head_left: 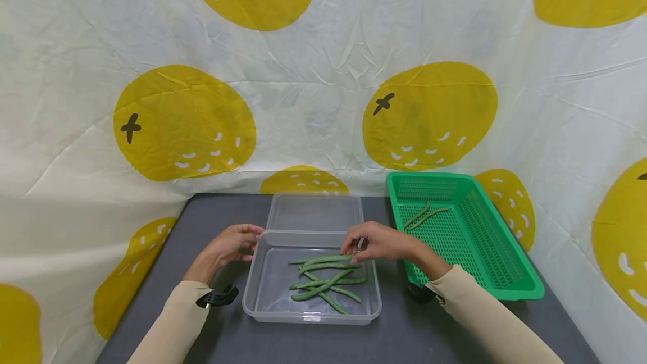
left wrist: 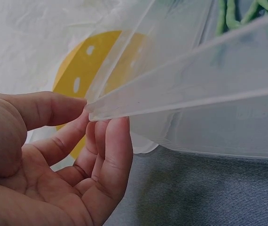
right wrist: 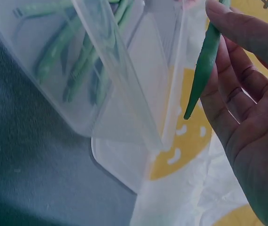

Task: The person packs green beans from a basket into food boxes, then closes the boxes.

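Note:
A clear plastic container [head_left: 312, 319] stands on the dark table, with several green beans [head_left: 323, 291] lying crossed on its floor. At its far left corner my left hand [head_left: 235, 245] pinches the rim; the left wrist view shows the thumb on top and fingertips beneath. My right hand [head_left: 376, 240] is over the container's right side. Between its thumb and fingers it holds a green bean [right wrist: 203, 66], whose tapered end points down in the right wrist view. The bean's other end is cut off by that view's top edge.
A green perforated basket [head_left: 505, 235] stands to the right, with two thin beans [head_left: 427, 218] near its far left corner. Behind the container lies a clear lid [head_left: 315, 212]. A white cloth with yellow fruit prints [head_left: 313, 111] hangs at the table's back edge.

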`<action>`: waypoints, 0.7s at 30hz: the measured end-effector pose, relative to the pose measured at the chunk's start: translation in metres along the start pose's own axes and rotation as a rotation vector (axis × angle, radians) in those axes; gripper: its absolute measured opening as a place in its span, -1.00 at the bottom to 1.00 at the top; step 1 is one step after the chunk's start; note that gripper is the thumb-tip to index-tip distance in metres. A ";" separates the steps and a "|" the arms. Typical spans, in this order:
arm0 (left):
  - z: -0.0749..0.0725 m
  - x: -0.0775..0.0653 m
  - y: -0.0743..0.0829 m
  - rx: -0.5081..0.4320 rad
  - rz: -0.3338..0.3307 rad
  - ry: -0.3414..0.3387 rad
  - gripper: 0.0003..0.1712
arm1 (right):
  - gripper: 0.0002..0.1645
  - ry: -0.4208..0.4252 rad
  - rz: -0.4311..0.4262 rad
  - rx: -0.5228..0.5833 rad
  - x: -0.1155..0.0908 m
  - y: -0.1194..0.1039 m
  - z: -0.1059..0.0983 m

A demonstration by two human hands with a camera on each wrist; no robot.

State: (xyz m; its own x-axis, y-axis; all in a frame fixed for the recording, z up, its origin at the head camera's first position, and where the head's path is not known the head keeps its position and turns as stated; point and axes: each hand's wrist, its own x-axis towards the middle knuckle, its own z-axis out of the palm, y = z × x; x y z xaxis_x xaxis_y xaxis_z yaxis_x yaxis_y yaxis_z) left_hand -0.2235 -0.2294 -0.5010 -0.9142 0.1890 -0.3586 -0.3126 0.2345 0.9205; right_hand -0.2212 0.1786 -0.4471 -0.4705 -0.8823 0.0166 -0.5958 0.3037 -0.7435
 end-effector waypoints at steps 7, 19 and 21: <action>0.000 0.001 -0.001 -0.003 -0.006 0.003 -0.57 | -0.71 -0.025 0.002 -0.005 0.010 -0.004 0.008; 0.000 0.002 -0.002 -0.001 -0.001 0.006 -0.56 | -0.72 0.014 0.067 -0.008 0.002 -0.009 0.000; 0.000 0.003 -0.002 0.001 -0.009 0.008 -0.56 | -0.74 0.023 0.084 -0.012 -0.002 -0.008 -0.003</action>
State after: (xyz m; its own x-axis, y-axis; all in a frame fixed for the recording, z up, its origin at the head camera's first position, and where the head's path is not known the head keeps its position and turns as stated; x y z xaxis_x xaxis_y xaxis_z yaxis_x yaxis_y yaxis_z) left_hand -0.2255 -0.2296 -0.5036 -0.9135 0.1789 -0.3653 -0.3203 0.2372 0.9172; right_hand -0.2175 0.1794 -0.4392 -0.5343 -0.8447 -0.0299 -0.5609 0.3808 -0.7351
